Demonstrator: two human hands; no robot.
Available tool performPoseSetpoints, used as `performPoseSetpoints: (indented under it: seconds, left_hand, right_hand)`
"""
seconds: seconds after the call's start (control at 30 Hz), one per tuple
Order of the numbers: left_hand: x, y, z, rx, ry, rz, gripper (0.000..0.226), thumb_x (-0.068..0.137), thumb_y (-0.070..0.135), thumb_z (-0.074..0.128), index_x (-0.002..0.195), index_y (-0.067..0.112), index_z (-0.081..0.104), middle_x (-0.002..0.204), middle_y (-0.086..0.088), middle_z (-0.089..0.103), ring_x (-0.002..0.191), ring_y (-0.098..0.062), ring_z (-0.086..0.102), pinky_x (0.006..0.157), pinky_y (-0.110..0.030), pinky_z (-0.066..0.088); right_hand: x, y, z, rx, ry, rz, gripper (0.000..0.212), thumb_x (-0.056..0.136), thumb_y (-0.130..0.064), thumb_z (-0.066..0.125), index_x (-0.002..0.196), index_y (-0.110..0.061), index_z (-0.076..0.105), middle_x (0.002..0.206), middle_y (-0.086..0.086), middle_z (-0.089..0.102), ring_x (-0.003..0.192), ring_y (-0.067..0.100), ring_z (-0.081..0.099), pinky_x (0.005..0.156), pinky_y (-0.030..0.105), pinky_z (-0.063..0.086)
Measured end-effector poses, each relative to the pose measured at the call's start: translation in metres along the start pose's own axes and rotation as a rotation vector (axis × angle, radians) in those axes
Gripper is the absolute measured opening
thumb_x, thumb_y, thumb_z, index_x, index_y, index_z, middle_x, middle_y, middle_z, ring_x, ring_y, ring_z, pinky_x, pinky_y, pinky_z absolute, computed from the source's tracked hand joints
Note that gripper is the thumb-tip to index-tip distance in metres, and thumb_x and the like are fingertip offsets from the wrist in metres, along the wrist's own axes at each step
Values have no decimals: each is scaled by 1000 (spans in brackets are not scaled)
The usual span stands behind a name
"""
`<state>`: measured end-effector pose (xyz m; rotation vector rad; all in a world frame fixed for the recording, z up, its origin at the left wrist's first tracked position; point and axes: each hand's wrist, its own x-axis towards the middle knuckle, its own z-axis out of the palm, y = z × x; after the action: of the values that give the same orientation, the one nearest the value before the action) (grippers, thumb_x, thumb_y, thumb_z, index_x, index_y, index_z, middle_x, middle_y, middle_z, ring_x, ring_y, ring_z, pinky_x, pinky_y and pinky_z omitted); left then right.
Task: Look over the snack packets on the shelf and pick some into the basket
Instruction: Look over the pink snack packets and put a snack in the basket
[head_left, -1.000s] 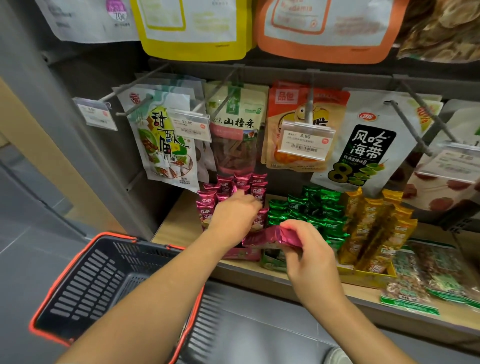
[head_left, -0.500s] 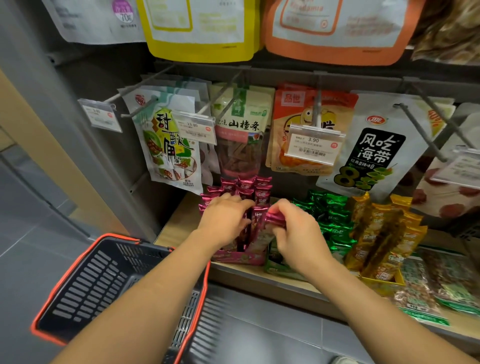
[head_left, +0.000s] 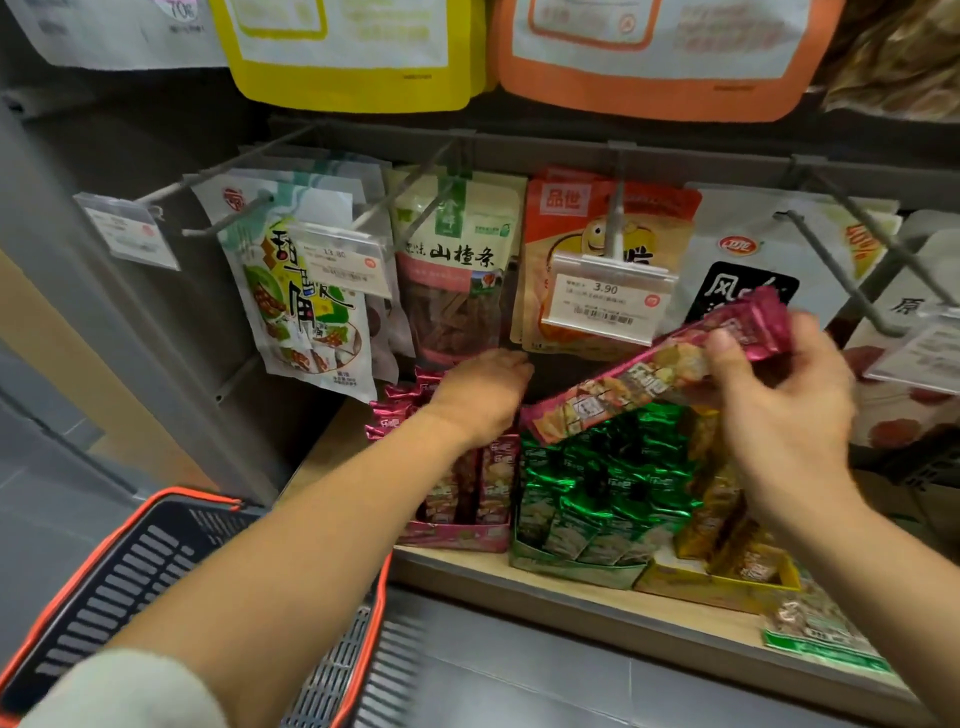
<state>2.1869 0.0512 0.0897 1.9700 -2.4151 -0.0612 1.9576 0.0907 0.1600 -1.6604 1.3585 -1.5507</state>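
Pinching a long pink snack packet (head_left: 660, 374) at 3 o'clock, apparently to look it over, the right hand (head_left: 779, 415) is above the green packets (head_left: 597, 483), while the left hand (head_left: 478, 395) covers the pink box (head_left: 452, 538) at centre, its grip hidden, with the basket (head_left: 171, 493) ready at 8 o'clock.

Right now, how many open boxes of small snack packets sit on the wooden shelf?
3, side by side: a pink box at the left, a green box in the middle, a yellow box at the right. The right arm may hide more.
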Motion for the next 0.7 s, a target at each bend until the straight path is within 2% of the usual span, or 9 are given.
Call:
performPoseSetpoints:
  seconds: [0.13,0.2,0.3,0.37,0.43,0.5,0.57,0.6,0.7]
  left_hand:
    - [20,-1,6,132,-208,-105,50,101,39,34,145,14,31,149,-9,40,136,-29,36,108,-51,23]
    - [20,-1,4,122,-227,-112,45,101,42,31,137,17,40,134,-9,54,126,-29,45,104,-53,21]
    - [1,-4,2,124,-155,-35,35,98,43,32,116,20,52,113,-4,63,115,-26,52,106,-51,19]
    - [-20,-7,5,176,-117,18,40,98,44,31,119,20,55,119,-3,60,120,-24,50,112,-49,17]
    - [-44,-6,10,149,-95,45,52,100,49,25,136,19,48,139,-3,51,132,-24,42,116,-45,15]
    - [-65,-3,14,105,-67,76,64,98,58,22,145,18,39,150,-5,41,138,-24,35,118,-42,13]
    - [-78,-1,17,145,-36,114,69,96,61,26,149,17,32,153,-6,35,141,-22,32,118,-38,13]
    - [-82,-1,19,168,-25,129,68,96,59,30,150,18,29,155,-5,33,141,-21,31,118,-37,12]
    - [-90,-6,22,184,-7,149,62,100,49,37,152,19,24,158,-5,28,143,-20,29,118,-34,13]
  right_hand:
    - [-5,5,-2,-8,163,-76,26,95,-16,60,119,-5,60,88,-13,60,77,-14,55,76,1,38]
    - [-7,5,7,14,111,-74,29,95,-12,59,123,-5,58,100,-1,63,88,-4,57,84,4,39]
    - [-11,8,22,7,9,-67,28,95,-9,57,124,-6,56,113,10,63,104,20,58,95,20,43]
    - [-11,10,31,11,-23,-66,26,96,-9,56,122,-7,55,113,13,62,105,25,58,96,27,45]
    - [-8,13,43,17,-34,-87,25,95,-6,56,120,-8,56,112,12,61,106,25,58,97,32,46]
    - [-5,16,57,7,-64,-113,28,92,-2,58,119,-9,57,113,5,61,105,14,56,98,20,43]
    - [-3,19,73,-41,-121,-116,29,91,0,59,118,-8,60,108,-2,58,100,-4,47,88,-1,31]
    - [-2,22,81,-75,-176,-100,30,91,-2,60,120,-8,60,107,0,59,99,-6,45,84,-5,28]
    - [-2,34,100,-151,-371,-74,33,90,-4,61,122,-10,60,117,9,65,111,18,56,93,16,37]
